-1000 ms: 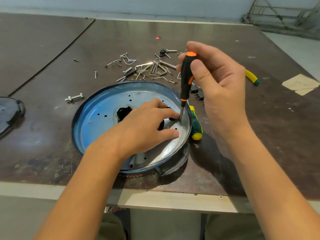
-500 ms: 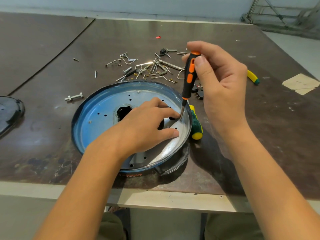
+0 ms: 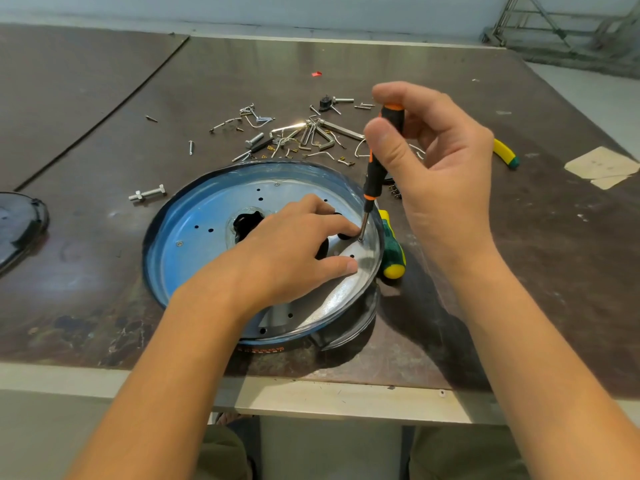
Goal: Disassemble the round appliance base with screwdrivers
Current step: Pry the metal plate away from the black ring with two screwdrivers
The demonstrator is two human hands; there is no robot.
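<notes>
Head view: right hand point(image 3: 440, 168) pinches the black-and-orange screwdriver point(image 3: 375, 174) tilted — its tip could slip off the screw — while left hand point(image 3: 294, 244), fingers spread, steadies the round blue metal base point(image 3: 194, 237).

Shiny metal round base point(image 3: 194, 237) with blue sheen, glossy plastic screwdriver handle point(image 3: 377, 178), worn matt brown table point(image 3: 519, 271), bright metal screws point(image 3: 294, 133)

a dark brown, scuffed tabletop point(image 3: 104, 271) carries a loose scatter of silver screws, bent wires and metal brackets point(image 3: 304, 133) towards its far side, with a single silver bolt with a nut point(image 3: 147, 194) lying apart to the left. a black rounded plastic cover point(image 3: 17, 226) sits at the left edge. a curved yellow handle with a green tip point(image 3: 504, 154) lies near a beige tape patch point(image 3: 601, 166) on the right, and a tiny red scrap point(image 3: 316, 74) lies farther back.
</notes>
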